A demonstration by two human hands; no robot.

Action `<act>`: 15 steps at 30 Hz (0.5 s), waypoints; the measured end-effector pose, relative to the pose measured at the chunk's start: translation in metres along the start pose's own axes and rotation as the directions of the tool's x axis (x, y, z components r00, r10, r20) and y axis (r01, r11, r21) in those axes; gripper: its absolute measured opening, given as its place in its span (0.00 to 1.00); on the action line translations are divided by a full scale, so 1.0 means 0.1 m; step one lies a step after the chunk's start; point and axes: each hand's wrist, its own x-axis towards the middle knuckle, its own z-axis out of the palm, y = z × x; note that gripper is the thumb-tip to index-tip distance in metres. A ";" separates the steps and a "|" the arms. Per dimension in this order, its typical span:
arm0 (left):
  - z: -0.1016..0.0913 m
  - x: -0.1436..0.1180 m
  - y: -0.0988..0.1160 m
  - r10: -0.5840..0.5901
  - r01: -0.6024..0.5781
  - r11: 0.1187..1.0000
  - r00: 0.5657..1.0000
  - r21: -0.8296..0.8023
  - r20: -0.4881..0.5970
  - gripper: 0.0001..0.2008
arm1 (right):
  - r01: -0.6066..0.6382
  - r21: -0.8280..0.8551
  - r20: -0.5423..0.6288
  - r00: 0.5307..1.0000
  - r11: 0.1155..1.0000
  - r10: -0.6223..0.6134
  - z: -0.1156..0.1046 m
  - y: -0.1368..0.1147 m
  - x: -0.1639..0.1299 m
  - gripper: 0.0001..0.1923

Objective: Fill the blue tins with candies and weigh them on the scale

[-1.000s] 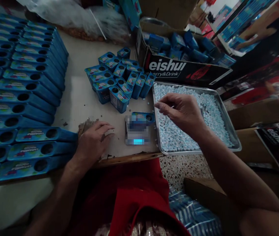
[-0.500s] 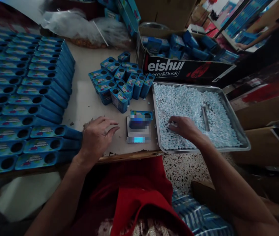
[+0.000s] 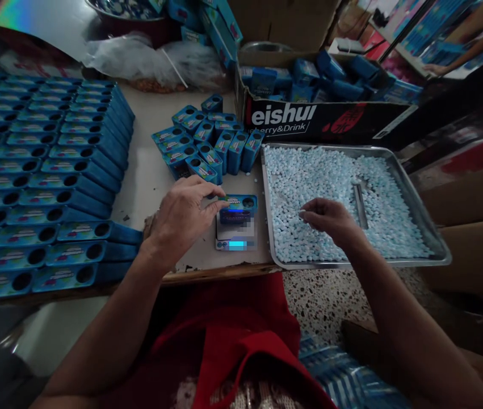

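A small blue candy box (image 3: pixel 238 216) with a round hole in its top stands on a small digital scale (image 3: pixel 224 241) with a lit display. My left hand (image 3: pixel 188 216) has thumb and forefinger closed at the left end of that box. My right hand (image 3: pixel 328 218) is held just above the metal tray (image 3: pixel 270 227), its fingertips pinched together on small pale candies. Loose pale blue and white candies (image 3: pixel 305 170) cover most of the tray. A flat metal strip (image 3: pixel 360 205) lies among them.
Blue boxes (image 3: pixel 235 149) stand in a loose cluster behind the scale. Rows of similar boxes (image 3: pixel 75 199) fill the left side. An open carton (image 3: pixel 326 122) of blue boxes sits behind the tray, near a plastic bag (image 3: pixel 139 59). Another person's arm (image 3: pixel 458 59) shows at far right.
My left hand has moved right to the box on the scale. My right hand has risen slightly from the candies and shifted right, with candies between its fingertips.
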 end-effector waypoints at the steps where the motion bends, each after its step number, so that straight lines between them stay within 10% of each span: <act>1: 0.00 0.01 0.00 -0.005 0.005 1.000 1.000 0.002 0.013 0.07 | -0.008 0.069 0.018 1.000 0.998 0.007 0.00 -0.04 -0.01 0.15; 15: 0.07 0.18 0.27 0.018 -0.018 0.998 1.000 -0.052 0.003 0.06 | 0.395 0.031 0.246 0.888 0.918 -0.390 0.56 -1.03 0.01 0.08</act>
